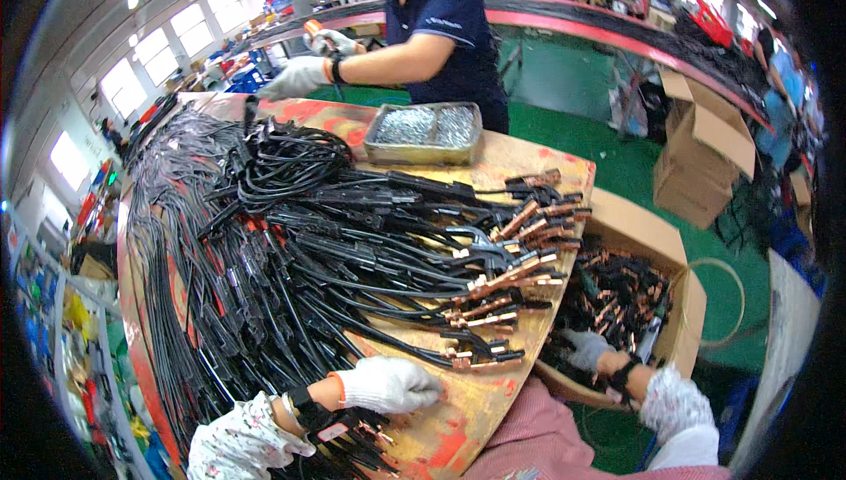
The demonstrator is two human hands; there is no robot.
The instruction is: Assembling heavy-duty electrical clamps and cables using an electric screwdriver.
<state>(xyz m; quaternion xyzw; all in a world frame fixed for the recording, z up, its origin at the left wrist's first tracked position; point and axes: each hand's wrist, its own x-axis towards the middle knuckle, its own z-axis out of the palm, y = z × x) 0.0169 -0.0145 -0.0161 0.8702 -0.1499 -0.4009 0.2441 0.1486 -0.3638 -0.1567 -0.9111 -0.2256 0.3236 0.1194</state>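
Observation:
My left hand point(388, 385), in a white glove, rests low over the near part of the worktable point(476, 414) with its fingers curled in. Anything inside that fist is hidden. Just beyond it spreads a large pile of black cables point(300, 260), their copper-coloured clamp ends point(493, 282) pointing right. My right hand point(589, 352), in a greyish glove, reaches down into an open cardboard box point(648, 225) beside the table. It touches a heap of small black and copper-coloured clamps point(621, 291); its fingertips are lost among them.
Across the table a person point(445, 40) in a dark blue shirt and gloves handles the far cables. A two-part tray of small silvery parts point(423, 132) stands near the back edge. Another cardboard box point(701, 163) sits on the green floor at right.

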